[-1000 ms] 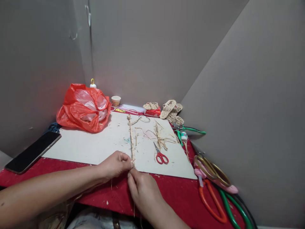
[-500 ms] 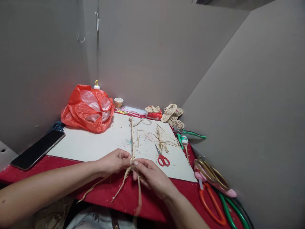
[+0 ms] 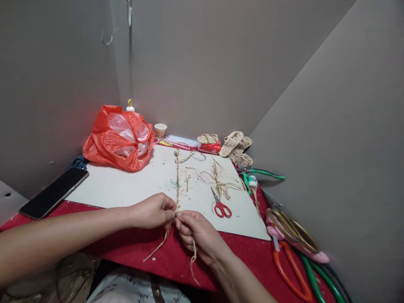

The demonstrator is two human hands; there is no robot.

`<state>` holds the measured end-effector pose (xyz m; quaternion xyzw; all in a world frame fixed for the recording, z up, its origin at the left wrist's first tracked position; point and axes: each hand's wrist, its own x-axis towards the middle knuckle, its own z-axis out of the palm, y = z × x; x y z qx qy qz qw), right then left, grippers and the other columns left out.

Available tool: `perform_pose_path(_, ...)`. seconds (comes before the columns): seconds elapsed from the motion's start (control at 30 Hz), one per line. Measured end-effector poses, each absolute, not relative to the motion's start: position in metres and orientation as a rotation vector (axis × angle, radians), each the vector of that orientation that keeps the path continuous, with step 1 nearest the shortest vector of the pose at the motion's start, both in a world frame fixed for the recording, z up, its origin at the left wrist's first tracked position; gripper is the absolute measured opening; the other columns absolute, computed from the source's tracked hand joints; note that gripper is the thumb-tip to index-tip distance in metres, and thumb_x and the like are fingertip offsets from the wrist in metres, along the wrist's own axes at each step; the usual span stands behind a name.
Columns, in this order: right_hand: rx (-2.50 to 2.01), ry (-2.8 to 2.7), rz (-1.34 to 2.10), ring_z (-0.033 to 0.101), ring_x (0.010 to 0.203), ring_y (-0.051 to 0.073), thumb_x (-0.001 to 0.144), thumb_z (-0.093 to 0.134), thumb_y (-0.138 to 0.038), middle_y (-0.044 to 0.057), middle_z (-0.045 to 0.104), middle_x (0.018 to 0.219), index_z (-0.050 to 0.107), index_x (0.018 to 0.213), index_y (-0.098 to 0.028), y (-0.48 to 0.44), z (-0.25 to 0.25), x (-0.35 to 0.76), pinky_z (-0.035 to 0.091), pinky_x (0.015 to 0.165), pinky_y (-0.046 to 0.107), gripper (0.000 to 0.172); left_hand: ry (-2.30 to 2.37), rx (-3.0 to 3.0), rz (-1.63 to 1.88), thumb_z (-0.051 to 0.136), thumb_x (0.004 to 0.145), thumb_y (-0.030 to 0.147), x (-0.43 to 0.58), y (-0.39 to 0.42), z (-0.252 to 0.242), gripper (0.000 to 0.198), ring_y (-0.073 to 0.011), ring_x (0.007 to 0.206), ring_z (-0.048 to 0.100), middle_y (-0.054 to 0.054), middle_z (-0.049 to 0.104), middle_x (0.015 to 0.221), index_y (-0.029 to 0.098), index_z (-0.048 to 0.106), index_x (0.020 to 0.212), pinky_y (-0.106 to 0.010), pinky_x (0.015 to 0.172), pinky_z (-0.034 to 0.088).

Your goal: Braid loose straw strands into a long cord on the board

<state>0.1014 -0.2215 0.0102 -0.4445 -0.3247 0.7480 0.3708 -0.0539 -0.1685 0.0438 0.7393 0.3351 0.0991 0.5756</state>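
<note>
A thin braided straw cord runs away from me over the white board, its knotted far end near a wire loop. My left hand pinches the cord's near end, thumb and forefinger together. Right beside it, my right hand is closed on the straw strands, its thumb tip meeting the left one. Loose strands hang below the left hand, and another strand trails from under the right fingers. The exact grip between the fingertips is hidden.
Red-handled scissors and straw scraps lie on the board. A red plastic bag, phone and paper cup stand left and behind. Woven straw sandals, green pliers and large orange-handled shears line the right.
The right hand's fingers have curled in more, and its hanging strand has swung right. The left hand keeps its pinch. The whole view has shifted slightly.
</note>
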Motion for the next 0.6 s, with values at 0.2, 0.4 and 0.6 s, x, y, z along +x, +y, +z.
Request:
perform_pose_path(0.2,-1.163,-0.749,1.814,0.015,0.030,0.000,0.071,0.058,-0.034,-0.012,0.029,0.038,0.048,0.060,-0.016,-0.230,0.008,0.089,0.007,0.030,0.015,0.024,0.944,1.649,-0.048,0.039,0.073,0.020,-0.050,-0.177,0.063,0.011,-0.0107,0.038,0.046,0.001,0.051,0.050,0.017,0.049,0.067,-0.020,0.039,0.035)
perform_pose_path(0.4,-1.134,-0.674,1.814,0.015,0.030,0.000,0.068,0.064,-0.039,-0.012,0.026,0.038,0.034,0.055,-0.019,-0.234,-0.001,0.085,0.006,0.031,0.015,0.038,1.129,1.821,-0.036,0.039,0.074,0.020,-0.046,-0.189,0.061,0.014,-0.0125,0.035,0.046,0.002,0.049,0.043,0.015,0.052,0.072,-0.021,0.039,0.033)
perform_pose_path(0.6,-1.025,-0.631,1.822,0.015,0.032,0.000,0.069,0.067,-0.040,-0.012,0.026,0.040,0.035,0.057,-0.019,-0.238,-0.005,0.083,0.007,0.031,0.015,0.040,1.212,2.070,0.147,0.041,0.076,0.021,-0.038,-0.204,0.044,0.016,-0.0139,0.052,0.054,-0.004,0.061,0.062,0.015,0.056,0.078,-0.023,0.052,0.037)
